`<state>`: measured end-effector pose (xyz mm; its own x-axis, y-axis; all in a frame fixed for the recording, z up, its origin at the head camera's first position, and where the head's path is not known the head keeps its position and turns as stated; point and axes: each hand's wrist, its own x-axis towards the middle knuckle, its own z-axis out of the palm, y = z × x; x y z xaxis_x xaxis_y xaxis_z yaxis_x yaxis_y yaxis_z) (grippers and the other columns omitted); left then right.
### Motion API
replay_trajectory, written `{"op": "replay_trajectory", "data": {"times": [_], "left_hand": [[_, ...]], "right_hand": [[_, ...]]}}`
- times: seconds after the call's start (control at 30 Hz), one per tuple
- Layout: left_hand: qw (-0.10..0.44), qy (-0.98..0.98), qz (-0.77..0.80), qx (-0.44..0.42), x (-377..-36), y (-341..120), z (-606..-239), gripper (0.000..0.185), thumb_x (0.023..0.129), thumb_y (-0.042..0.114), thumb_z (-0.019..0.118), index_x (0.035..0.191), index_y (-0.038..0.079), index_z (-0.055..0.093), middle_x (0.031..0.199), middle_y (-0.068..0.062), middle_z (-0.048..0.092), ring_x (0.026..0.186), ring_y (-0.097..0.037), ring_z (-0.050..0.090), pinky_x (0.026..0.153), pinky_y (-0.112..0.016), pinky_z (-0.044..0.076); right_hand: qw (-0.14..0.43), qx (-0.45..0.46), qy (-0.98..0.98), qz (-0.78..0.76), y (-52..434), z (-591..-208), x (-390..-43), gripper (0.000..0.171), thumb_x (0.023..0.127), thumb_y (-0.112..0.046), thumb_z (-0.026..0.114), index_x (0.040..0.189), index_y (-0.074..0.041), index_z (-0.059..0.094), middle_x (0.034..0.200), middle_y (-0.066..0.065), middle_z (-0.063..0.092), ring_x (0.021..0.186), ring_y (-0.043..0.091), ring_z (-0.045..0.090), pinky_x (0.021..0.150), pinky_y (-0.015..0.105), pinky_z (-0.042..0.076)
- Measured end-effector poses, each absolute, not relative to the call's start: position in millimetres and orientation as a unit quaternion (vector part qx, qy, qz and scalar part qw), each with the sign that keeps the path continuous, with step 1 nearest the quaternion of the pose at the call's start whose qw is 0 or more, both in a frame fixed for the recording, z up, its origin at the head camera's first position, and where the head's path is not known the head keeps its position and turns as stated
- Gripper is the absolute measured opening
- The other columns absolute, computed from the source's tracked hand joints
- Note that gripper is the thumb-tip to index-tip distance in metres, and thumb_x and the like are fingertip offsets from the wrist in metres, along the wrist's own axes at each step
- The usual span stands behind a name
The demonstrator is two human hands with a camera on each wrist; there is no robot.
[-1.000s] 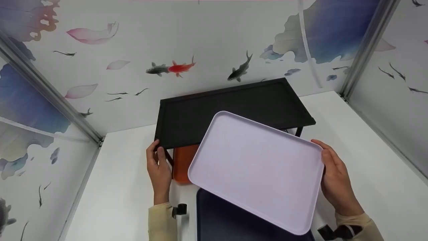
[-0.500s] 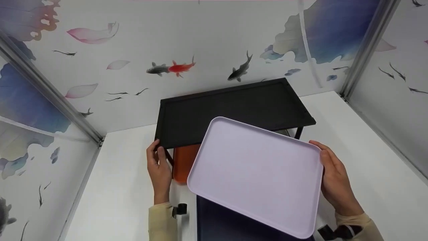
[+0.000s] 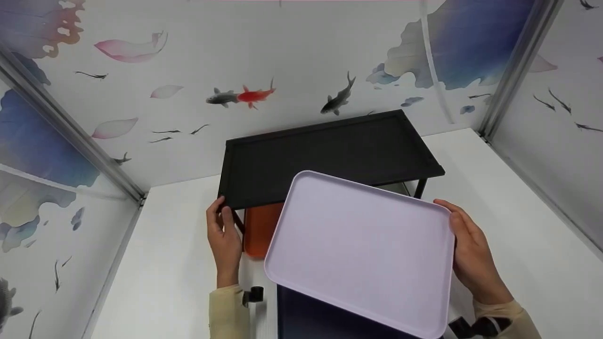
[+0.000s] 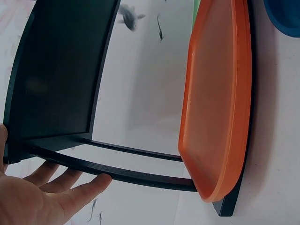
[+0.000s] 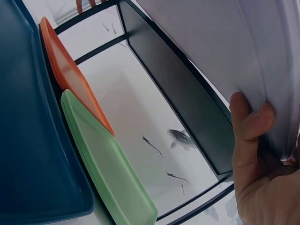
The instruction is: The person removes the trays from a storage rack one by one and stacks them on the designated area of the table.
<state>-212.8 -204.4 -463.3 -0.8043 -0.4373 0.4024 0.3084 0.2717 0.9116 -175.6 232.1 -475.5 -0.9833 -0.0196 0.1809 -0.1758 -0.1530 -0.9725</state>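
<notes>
Head view: right hand (image 3: 473, 256) grips lilac tray (image 3: 362, 249) edge, above rack (image 3: 325, 155).

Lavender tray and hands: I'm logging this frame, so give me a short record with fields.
held item: lavender tray, tilted, above the dark blue tray
right hand: right hand grips the tray's right edge
left hand: left hand on the black shelf front-left corner
under shelf: orange tray and green tray side by side
surface: white table

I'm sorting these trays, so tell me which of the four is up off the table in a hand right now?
The pale lilac tray, gripped at its edge by the right hand. The orange, green and dark blue trays lie below it.
</notes>
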Motion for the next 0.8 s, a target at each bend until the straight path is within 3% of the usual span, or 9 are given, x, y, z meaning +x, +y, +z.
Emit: {"op": "replay_trajectory", "data": {"times": [0.8], "left_hand": [[0.318,-0.736,-0.596,0.037,-212.5,-204.1,-463.2,0.036,0.11,0.011,0.046,0.143,-0.001,0.047,0.145,-0.019,0.051,0.14,-0.03,0.045,0.124,-0.049,0.029]], "right_hand": [[0.028,0.069,-0.68,0.729,234.6,-476.3,-174.9,0.055,0.112,-0.041,0.033,0.153,-0.006,0.04,0.125,0.011,0.059,0.102,0.019,0.066,0.077,0.035,0.061]]}}
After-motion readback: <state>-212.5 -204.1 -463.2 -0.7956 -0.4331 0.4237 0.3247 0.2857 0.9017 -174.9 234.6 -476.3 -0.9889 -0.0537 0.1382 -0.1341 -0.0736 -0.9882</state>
